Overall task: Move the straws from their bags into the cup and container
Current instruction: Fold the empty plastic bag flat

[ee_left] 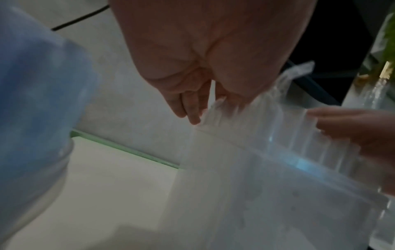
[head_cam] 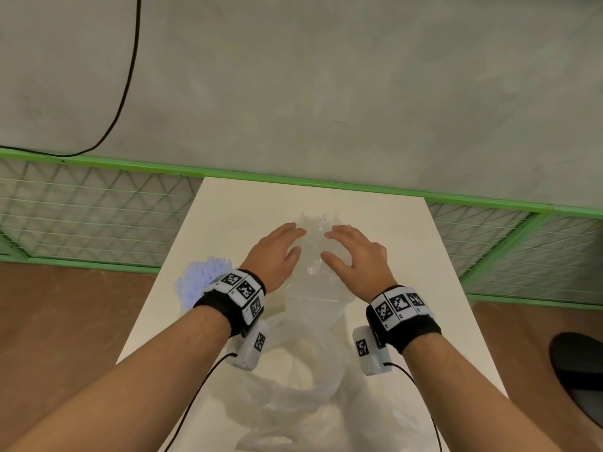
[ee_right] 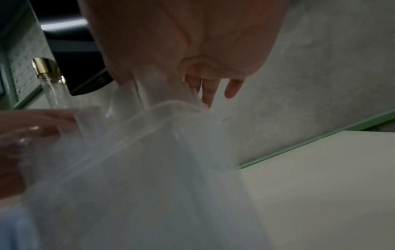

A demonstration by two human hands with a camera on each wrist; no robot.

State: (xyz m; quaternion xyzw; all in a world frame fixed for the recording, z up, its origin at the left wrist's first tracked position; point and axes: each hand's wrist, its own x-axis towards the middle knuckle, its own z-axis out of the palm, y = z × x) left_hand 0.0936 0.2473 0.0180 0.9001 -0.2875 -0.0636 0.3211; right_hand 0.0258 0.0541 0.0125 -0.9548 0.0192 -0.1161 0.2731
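Observation:
A bunch of clear straws (head_cam: 315, 236) stands upright in a clear container (head_cam: 318, 308) in the middle of the white table (head_cam: 408, 256). My left hand (head_cam: 280, 246) and right hand (head_cam: 352, 252) cup the bunch from either side, fingers fairly straight and touching the straw tops. The left wrist view shows my left fingertips (ee_left: 192, 118) at the straws (ee_left: 256, 126) above the container (ee_left: 278, 194). In the right wrist view my right fingers (ee_right: 213, 91) reach past the container rim (ee_right: 162, 108). Blue straws (head_cam: 205, 275) fill a cup (ee_left: 42, 186) left of my left wrist.
Crumpled clear plastic bags (head_cam: 293, 386) lie on the near part of the table between my forearms. A green rail with wire mesh (head_cam: 98, 216) runs behind the table. A black cable (head_cam: 130, 76) hangs at the back left, and a black shoe (head_cam: 577, 370) is on the floor at right.

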